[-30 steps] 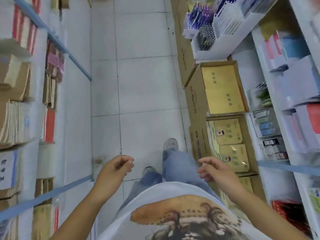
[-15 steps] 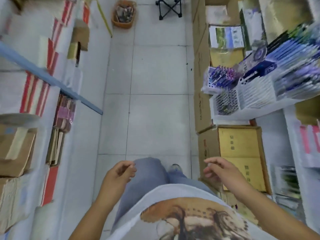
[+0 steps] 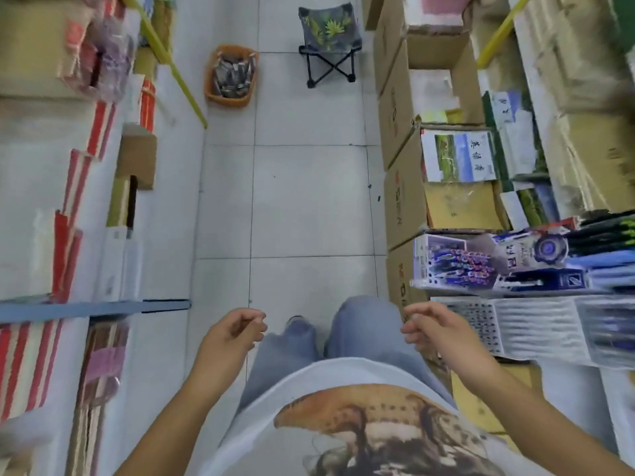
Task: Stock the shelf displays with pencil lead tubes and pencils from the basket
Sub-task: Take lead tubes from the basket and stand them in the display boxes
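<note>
Moved: the view has tipped up along the aisle, so the basket (image 3: 227, 100) and the folding stool (image 3: 328, 29) sit lower in frame and nearer than half a second ago; both hands hang much as they did.
Basket: orange, on the floor tiles at 11 o'clock, well ahead, just beside the foot of the left-hand shelving. It holds a heap of dark packets (image 3: 233, 75), too blurred to tell lead tubes from pencils.
Left hand (image 3: 233, 333): at 7 o'clock, fingers loosely curled, holding nothing.
Right hand (image 3: 434, 333): at 5 o'clock, fingers loosely curled, empty.
Step in hand: probably walking to the basket to fetch stock.
Doing it well: go straight up the middle tiles, stoop at the basket's near side, and take the rim rather than rake the loose packets.
Shelf displays (image 3: 481, 266): at 3 o'clock, racks of pens jutting into the aisle near the right hand.
Edges: a blue shelf lip (image 3: 103, 307) at 9 o'clock, a yellow rail (image 3: 178, 73) slanting down beside the basket, and cardboard boxes (image 3: 398, 201) at 2 o'clock.
Open room: a bare tile lane runs to 12 o'clock; the stool stands beyond, to the right of the basket and apart from it.
</note>
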Demonstrator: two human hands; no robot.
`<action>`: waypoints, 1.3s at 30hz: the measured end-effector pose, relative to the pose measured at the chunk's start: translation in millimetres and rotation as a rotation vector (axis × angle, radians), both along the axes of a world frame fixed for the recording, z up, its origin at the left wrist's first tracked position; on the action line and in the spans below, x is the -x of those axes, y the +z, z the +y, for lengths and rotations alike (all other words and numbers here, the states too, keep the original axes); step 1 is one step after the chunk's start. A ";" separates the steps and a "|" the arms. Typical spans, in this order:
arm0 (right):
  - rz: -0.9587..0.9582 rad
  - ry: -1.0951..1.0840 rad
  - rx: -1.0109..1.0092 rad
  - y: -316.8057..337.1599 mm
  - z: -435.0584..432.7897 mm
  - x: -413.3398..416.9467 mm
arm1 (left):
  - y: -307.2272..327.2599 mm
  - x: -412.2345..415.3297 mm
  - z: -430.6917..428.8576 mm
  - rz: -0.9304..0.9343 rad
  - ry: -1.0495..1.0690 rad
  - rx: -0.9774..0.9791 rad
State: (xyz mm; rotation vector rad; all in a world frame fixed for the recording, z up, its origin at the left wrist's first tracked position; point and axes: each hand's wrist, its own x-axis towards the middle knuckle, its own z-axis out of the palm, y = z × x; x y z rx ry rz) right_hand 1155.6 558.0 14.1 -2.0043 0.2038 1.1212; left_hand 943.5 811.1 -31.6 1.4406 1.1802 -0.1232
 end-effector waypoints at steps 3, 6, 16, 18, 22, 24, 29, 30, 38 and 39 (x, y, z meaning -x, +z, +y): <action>0.016 -0.050 0.022 -5.6 29.3 -56.0 | -0.6 -75.4 41.3 -0.022 -0.045 0.011; 0.006 -0.039 0.030 -23.3 61.8 -124.0 | -6.9 -150.2 75.0 -0.042 -0.013 0.003; -0.017 0.250 0.021 0.5 215.9 -358.2 | 10.8 -301.9 155.4 -0.049 0.224 -0.012; -0.013 0.302 0.020 1.2 254.3 -390.8 | 7.4 -315.9 177.0 -0.027 0.271 -0.016; -0.020 0.343 0.009 -11.2 335.6 -440.9 | -10.5 -347.0 234.6 -0.004 0.368 -0.019; -0.024 0.330 -0.001 -15.5 374.3 -461.9 | -16.7 -368.0 270.7 -0.007 0.355 -0.023; -0.026 0.347 -0.029 -12.4 454.9 -508.9 | -14.5 -433.9 364.0 -0.032 0.276 -0.034; -0.029 0.335 -0.022 -12.8 468.5 -519.9 | -12.7 -448.4 384.5 -0.033 0.262 -0.029; -0.030 0.362 0.009 -28.0 568.1 -629.8 | -8.0 -567.4 508.1 -0.093 0.288 -0.040; -0.030 0.387 0.015 -31.8 584.7 -648.6 | -10.0 -582.7 518.2 -0.092 0.316 -0.041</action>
